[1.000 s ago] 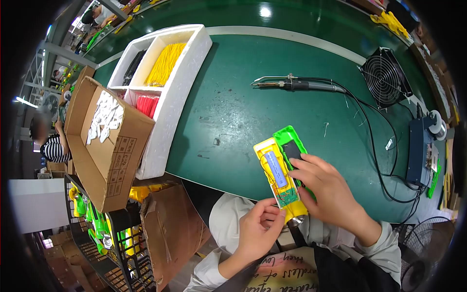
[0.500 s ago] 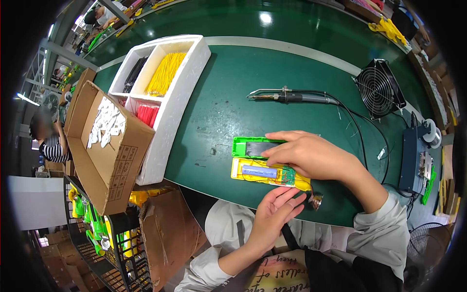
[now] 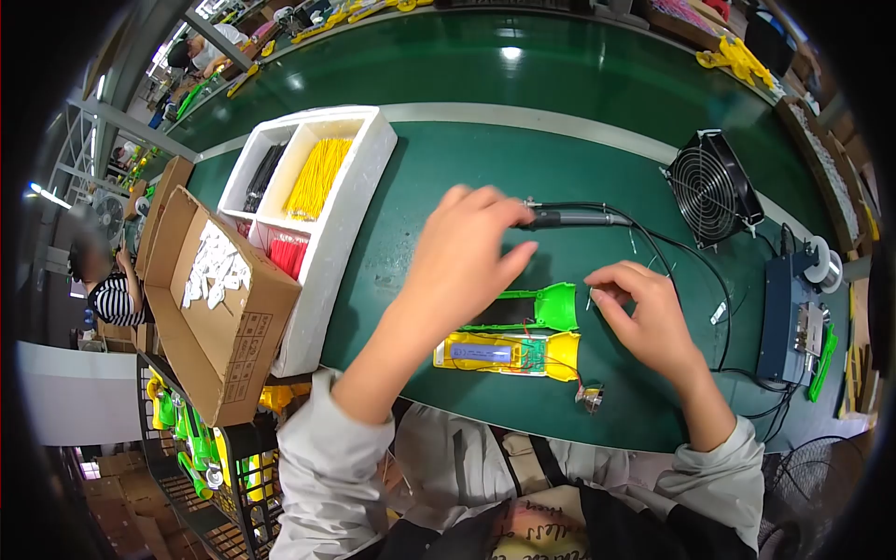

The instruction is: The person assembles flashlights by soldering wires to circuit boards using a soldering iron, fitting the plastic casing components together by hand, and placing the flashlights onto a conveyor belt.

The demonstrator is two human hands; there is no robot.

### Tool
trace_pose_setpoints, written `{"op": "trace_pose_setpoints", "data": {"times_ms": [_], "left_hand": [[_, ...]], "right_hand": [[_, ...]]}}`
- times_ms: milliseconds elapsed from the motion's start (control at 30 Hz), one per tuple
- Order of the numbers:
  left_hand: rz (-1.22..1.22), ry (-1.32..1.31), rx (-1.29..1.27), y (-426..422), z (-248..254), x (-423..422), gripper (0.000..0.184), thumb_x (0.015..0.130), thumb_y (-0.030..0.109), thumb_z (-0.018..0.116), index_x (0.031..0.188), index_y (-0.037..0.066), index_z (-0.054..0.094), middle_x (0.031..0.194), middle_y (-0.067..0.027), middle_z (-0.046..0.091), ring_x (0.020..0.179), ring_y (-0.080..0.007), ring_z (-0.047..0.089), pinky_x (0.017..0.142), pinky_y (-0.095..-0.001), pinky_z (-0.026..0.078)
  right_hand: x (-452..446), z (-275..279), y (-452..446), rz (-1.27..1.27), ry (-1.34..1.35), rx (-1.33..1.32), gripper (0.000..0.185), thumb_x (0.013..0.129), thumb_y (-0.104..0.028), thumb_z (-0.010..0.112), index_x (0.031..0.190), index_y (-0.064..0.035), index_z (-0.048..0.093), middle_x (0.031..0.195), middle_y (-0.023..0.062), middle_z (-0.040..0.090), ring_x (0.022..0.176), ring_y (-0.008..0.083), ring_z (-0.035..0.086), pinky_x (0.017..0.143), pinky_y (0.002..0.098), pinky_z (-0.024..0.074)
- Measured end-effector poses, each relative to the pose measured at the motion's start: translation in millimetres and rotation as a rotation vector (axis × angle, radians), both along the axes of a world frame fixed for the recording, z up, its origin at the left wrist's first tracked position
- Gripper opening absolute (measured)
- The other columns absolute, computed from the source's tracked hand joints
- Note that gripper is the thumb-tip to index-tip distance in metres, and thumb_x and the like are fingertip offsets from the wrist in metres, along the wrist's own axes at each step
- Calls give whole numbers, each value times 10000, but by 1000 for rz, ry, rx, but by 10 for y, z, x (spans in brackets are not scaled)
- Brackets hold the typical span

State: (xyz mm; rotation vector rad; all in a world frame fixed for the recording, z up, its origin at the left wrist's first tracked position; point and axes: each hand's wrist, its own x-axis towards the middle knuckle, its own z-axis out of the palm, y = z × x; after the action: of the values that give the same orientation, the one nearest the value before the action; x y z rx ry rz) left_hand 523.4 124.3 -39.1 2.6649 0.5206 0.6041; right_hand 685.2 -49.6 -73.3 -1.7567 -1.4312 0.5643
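Observation:
My left hand (image 3: 467, 247) reaches over the green casing half, thumb apart from the bent fingers, with nothing seen in it. Its fingers come close to the soldering iron (image 3: 571, 219) and hide the front of that tool. My right hand (image 3: 642, 313) is closed in a pinch right of the casings; a thin pale sliver shows at the fingertips, too small to name. The green casing half (image 3: 557, 307) lies beyond the yellow casing half (image 3: 448, 353). In the yellow one sit a blue cylindrical battery (image 3: 481, 353) and a green circuit board (image 3: 533, 352). Wires run to a small metallic part (image 3: 590, 399).
A white foam box (image 3: 350, 219) holds black, yellow and red wires at left, beside a cardboard box (image 3: 257, 327) of white pieces. A black fan (image 3: 714, 187), a blue soldering station (image 3: 789, 317) and a solder spool (image 3: 823, 261) stand right. Cables cross the table's right side.
My hands have let go of the casings. The left moved forward toward the soldering iron; the right drew back to the right. The view has tilted, so everything sits slightly lower.

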Motion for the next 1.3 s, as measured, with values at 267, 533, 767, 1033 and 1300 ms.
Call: {"op": "trace_pose_setpoints", "data": {"times_ms": [267, 533, 767, 1033, 1300], "left_hand": [[-64, 373, 411, -40, -519, 888, 150, 755, 126, 650, 903, 114, 665, 877, -53, 621, 959, -227, 558, 836, -429, 428], [-231, 26, 515, -329, -72, 636, 158, 720, 131, 631, 872, 127, 675, 839, 24, 634, 917, -174, 558, 917, -460, 361], [-87, -351, 377, -605, 47, 425, 136, 702, 130, 692, 837, 136, 678, 822, 36, 608, 855, -161, 548, 826, -400, 383], [126, 5, -148, -934, -250, -616, 194, 679, 111, 774, 848, 97, 679, 770, -23, 519, 744, -215, 499, 663, -335, 409], [174, 32, -185, -1026, -430, -739, 194, 682, 99, 777, 858, 101, 695, 777, -18, 506, 747, -206, 484, 664, -329, 406]], "right_hand": [[-9, -353, -119, -249, 717, -54, 244, 911, -110, 575, 1099, 46, 576, 883, 87, 637, 752, 105, 595, 677, 230, 497], [-38, -270, 119, -216, 1316, 149, 420, 995, -387, 430, 1119, 3, 521, 989, 85, 590, 874, 141, 587, 820, 298, 482], [-131, -70, 185, -327, 1142, 490, 405, 998, -363, 420, 1074, 12, 552, 929, 93, 617, 831, 143, 594, 757, 291, 484], [471, 6, -297, -448, 807, 327, 397, 972, -266, 503, 1149, 89, 515, 858, 133, 633, 741, 148, 607, 686, 261, 502], [425, -141, -542, -458, 838, 312, 339, 917, -189, 608, 1145, 41, 509, 808, 81, 617, 683, 106, 564, 635, 227, 464]]}}
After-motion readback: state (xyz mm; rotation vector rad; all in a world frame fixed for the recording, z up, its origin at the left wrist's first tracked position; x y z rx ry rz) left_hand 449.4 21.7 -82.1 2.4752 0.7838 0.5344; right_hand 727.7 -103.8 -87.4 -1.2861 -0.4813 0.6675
